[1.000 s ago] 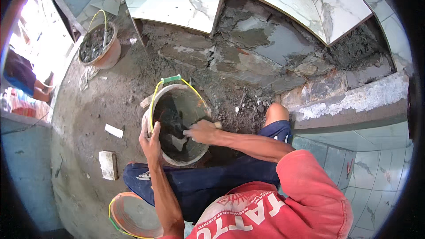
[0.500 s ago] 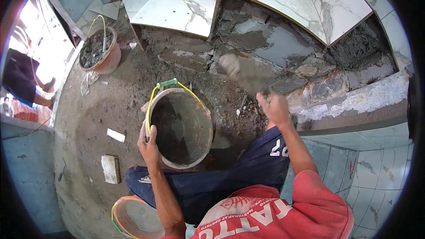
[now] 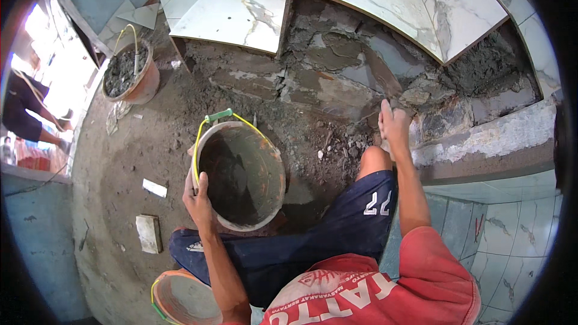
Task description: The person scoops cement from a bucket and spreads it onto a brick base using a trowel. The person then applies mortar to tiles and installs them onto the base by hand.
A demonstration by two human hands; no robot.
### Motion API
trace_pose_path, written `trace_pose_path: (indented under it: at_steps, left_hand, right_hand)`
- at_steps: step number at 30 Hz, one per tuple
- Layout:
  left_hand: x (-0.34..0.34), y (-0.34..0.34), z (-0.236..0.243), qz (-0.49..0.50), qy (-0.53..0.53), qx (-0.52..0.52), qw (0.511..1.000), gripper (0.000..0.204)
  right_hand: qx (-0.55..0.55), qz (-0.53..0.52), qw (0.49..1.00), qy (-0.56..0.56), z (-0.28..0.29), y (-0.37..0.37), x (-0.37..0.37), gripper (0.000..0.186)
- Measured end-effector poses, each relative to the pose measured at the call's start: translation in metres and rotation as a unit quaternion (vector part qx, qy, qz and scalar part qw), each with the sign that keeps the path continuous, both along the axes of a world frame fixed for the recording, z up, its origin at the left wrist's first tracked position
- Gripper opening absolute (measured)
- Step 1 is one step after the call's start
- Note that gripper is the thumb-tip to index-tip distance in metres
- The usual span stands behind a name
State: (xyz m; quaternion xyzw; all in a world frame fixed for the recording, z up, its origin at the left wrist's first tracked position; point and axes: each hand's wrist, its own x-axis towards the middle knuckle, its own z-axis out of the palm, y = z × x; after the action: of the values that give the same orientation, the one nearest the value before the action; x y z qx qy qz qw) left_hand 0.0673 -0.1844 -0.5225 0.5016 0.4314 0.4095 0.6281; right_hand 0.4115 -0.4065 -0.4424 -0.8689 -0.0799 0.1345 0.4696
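My left hand is closed on the left rim of a mortar-stained bucket, thumb over the edge. The bucket tilts on the dirt floor before me, with wet grey cement low inside and a yellow handle with a green grip along its rim. My right hand is closed round the handle of a trowel. The brownish, blurred trowel blade reaches up against the rough, mortar-patched masonry face; whether it touches is hard to tell.
Marble-patterned tiles overhang the masonry. Another bucket of mortar stands far left, and an orange one near my left knee. A block and a white strip lie on the floor. Another person is beyond the doorway.
The trowel has swung from left of my right hand up to the masonry, and that hand has moved up and right. Fresh mortar shows on the wall. My left hand stays on the bucket.
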Motion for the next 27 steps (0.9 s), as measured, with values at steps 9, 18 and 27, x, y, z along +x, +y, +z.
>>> trace_pose_path:
  at_steps: [9, 18, 27]
  left_hand:
    - [0.002, 0.001, 0.005, -0.006, 0.033, 0.003, 0.999, 0.04]
    - [0.003, -0.003, -0.005, -0.016, 0.017, 0.004, 1.0, 0.038]
    - [-0.014, 0.004, -0.004, 0.003, 0.013, -0.027, 1.0, 0.038]
  right_hand:
    - [0.039, 0.033, 0.999, -0.001, 0.007, 0.049, 0.008, 0.048]
    - [0.143, 0.07, 0.987, 0.002, 0.008, 0.074, -0.014, 0.041]
    - [0.154, 0.002, 0.973, 0.169, -0.039, 0.028, -0.03, 0.036]
